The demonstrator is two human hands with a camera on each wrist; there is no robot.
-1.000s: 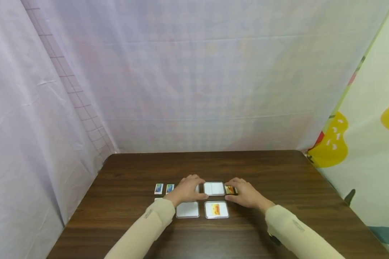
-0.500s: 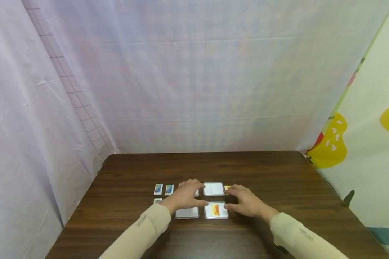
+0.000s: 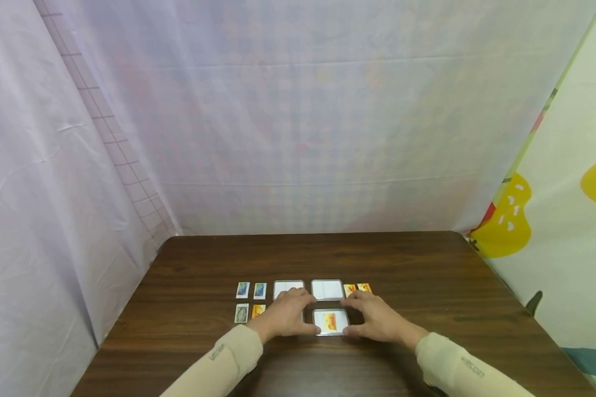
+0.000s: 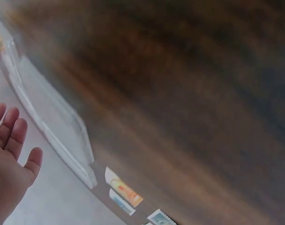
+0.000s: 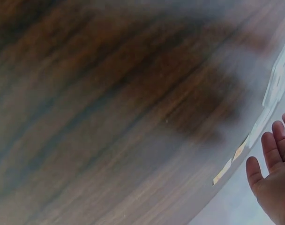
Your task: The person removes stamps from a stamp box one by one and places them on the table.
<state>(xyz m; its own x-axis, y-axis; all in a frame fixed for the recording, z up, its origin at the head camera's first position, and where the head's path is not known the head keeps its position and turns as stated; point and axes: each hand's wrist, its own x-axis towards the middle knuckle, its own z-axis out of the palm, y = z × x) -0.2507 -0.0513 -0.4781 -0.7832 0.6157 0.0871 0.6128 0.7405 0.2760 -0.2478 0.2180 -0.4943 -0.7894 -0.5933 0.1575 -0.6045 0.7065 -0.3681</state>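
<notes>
In the head view, a clear flat case [image 3: 344,317] with a white insert and an orange stamp [image 3: 330,322] lies at the front right of a group of cases. My left hand [image 3: 289,315] is at its left edge, thumb and forefinger spread apart. At its right edge is my right hand [image 3: 377,318], held the same way, fingertips close to the case. Both wrist views show the fingers fairly straight, with nothing in the left palm [image 4: 9,178] or right palm [image 5: 278,187]. Another case, at the front left, is mostly hidden under my left hand.
Two more cases, one back left [image 3: 288,285] and one back right [image 3: 328,289], have white inserts. Blue stamps [image 3: 243,289], a grey-green stamp [image 3: 241,313] and an orange stamp [image 3: 258,311] lie left. Orange stamps [image 3: 365,288] lie right. Beyond the brown table [image 3: 402,253] hangs a pale curtain [image 3: 298,138].
Both hands have come nearer the body, from the back right case to the front right one. The orange stamps at right and the stamps at front left have come into sight.
</notes>
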